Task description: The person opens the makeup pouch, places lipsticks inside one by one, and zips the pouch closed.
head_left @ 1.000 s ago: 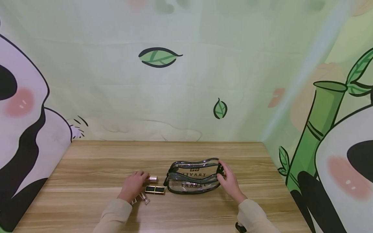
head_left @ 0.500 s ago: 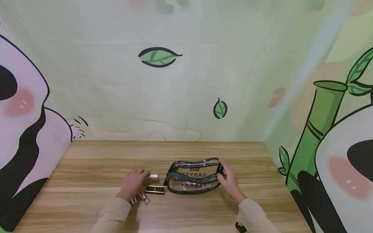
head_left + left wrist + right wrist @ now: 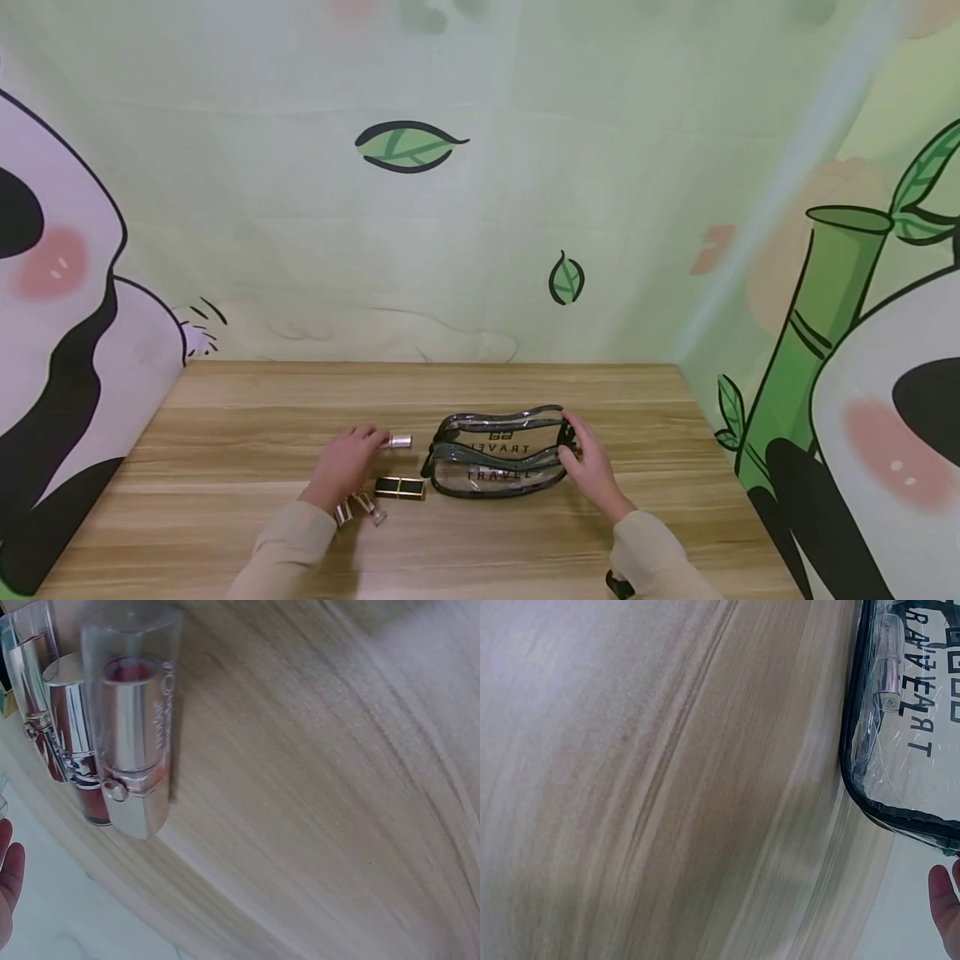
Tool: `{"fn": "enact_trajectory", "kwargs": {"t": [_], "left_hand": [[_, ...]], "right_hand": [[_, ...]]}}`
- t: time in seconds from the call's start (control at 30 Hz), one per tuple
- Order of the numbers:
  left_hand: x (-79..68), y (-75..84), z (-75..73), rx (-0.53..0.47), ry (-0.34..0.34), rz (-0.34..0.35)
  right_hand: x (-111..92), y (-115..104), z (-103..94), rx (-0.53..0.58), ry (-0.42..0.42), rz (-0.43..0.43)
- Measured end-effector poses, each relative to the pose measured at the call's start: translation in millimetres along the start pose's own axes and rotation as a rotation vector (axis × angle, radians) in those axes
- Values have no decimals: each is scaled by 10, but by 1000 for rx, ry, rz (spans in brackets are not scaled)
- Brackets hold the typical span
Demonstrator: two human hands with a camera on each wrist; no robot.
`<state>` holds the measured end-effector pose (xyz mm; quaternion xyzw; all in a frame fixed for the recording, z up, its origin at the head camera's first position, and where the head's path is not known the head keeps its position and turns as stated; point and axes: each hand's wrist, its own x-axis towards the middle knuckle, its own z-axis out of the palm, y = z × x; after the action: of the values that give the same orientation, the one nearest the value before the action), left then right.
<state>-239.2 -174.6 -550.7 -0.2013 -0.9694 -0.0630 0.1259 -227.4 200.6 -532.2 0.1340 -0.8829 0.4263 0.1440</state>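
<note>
My left hand (image 3: 345, 467) pinches a shiny lipstick tube (image 3: 400, 441), which sticks out rightward past the fingertips toward the bag. Close by the wrist lie lipsticks with clear caps (image 3: 133, 727), three of them showing in the left wrist view. A black and gold lipstick (image 3: 400, 488) rests between that hand and the bag. The clear travel bag (image 3: 498, 483) has black trim, and its top gapes open. At its right end, my right hand (image 3: 592, 471) grips the rim with thumb and fingers. Inside the bag, a lipstick (image 3: 889, 667) shows through the plastic.
Everything lies on a wood-grain table (image 3: 247, 417). Behind it hangs a pale green cloth backdrop (image 3: 480, 208) with leaves, bamboo and pandas printed on it. A dark object (image 3: 619, 585) shows by the right sleeve.
My left hand has lifted the lipstick slightly and shifted it a little away from me and to the right. The right hand and the bag have stayed in place.
</note>
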Motion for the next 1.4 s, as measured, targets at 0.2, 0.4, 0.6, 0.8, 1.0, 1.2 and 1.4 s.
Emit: {"fn": "enact_trajectory", "kwargs": {"t": [0.2,0.4,0.6,0.8,1.0,1.2,1.4], "left_hand": [[44,12,-70,-19,22,-7],[98,28,-126,-17,36,-8],[155,34,-155,-14,69,0],[213,62,-198,-22,120,0],[266,127,-266,-13,169,26],[313,195,-340,-21,175,33],[347,233,-390,-25,174,27]], "right_hand": [[11,6,7,3,5,-8],[20,14,13,-7,12,-21],[20,6,12,-5,20,-20],[18,0,10,-5,8,0],[10,3,9,-2,4,-5],[7,-2,6,3,8,-12],[5,-20,-2,1,11,-8]]}}
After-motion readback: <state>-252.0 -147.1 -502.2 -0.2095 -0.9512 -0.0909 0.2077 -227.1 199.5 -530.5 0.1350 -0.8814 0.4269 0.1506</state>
